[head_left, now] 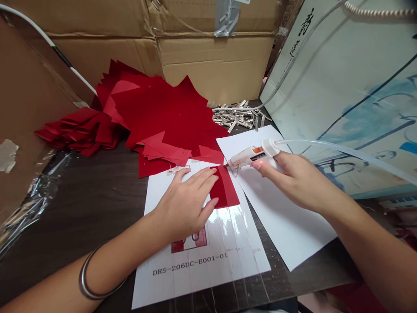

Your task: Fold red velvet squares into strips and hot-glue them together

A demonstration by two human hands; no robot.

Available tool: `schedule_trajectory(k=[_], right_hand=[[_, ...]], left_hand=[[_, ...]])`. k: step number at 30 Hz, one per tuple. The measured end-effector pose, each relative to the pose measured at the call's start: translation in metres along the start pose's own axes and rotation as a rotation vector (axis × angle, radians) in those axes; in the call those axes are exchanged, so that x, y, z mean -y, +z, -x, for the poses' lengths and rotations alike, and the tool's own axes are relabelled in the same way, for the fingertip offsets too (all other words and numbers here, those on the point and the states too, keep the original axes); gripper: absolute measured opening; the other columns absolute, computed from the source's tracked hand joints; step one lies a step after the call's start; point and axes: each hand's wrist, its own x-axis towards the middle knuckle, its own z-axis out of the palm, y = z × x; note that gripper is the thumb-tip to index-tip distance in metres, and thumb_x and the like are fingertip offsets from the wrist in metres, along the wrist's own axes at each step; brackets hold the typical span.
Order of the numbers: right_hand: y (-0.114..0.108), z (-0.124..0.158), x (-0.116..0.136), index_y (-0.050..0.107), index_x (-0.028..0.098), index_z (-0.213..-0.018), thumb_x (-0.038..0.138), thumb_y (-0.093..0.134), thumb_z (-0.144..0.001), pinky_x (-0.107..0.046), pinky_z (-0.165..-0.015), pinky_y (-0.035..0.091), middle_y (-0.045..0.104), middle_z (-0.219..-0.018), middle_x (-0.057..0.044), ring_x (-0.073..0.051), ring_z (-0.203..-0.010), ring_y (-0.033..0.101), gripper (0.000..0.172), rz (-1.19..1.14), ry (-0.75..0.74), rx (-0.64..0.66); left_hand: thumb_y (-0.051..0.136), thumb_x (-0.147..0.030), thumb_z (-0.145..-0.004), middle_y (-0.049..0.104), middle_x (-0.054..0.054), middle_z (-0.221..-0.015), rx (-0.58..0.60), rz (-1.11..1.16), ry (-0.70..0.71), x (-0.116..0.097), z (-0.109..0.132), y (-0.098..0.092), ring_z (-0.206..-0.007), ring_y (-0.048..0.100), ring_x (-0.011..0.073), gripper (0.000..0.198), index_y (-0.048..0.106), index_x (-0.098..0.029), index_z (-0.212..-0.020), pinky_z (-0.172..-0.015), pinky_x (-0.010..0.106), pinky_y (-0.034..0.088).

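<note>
My right hand (pixel 289 176) is wrapped round a white hot glue gun (pixel 254 153), a clear glue stick trailing from its back. The gun's nozzle is at the upper right corner of a small red fabric square (pixel 224 189). That square lies on a printed white sheet (pixel 237 256) covered with clear tape. My left hand (pixel 185 202) rests flat, fingers spread, with its fingertips on the square's left part. Beside my left index finger and thumb is a small clear and pink piece (pixel 178 170). A blank white sheet (pixel 293 230) lies under the glue gun.
Red fabric pieces (pixel 163 113) are heaped behind the sheets, with a folded red stack (pixel 81 130) at the left. Metal clips (pixel 239 116) lie in a pile at the back. Cardboard (pixel 215 65) stands behind, a painted white panel (pixel 358 95) at right. A white cable (pixel 286 74) hangs there.
</note>
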Motion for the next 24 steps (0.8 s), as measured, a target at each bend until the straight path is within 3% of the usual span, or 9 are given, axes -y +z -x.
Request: schedule_trajectory(k=[24], right_hand=[[-0.0015, 0.0026, 0.0007, 0.045, 0.021, -0.062, 0.069, 0.041, -0.088, -0.029, -0.048, 0.025, 0.043, -0.056, 0.000, -0.013, -0.049, 0.037, 0.054, 0.006, 0.012, 0.006]], left_hand=[[0.039, -0.028, -0.096, 0.053, 0.013, -0.141, -0.007, 0.028, -0.005, -0.0008, 0.0002, -0.0010, -0.134, 0.044, 0.0273, 0.044, 0.050, -0.009, -0.134, -0.111, 0.052, 0.027]])
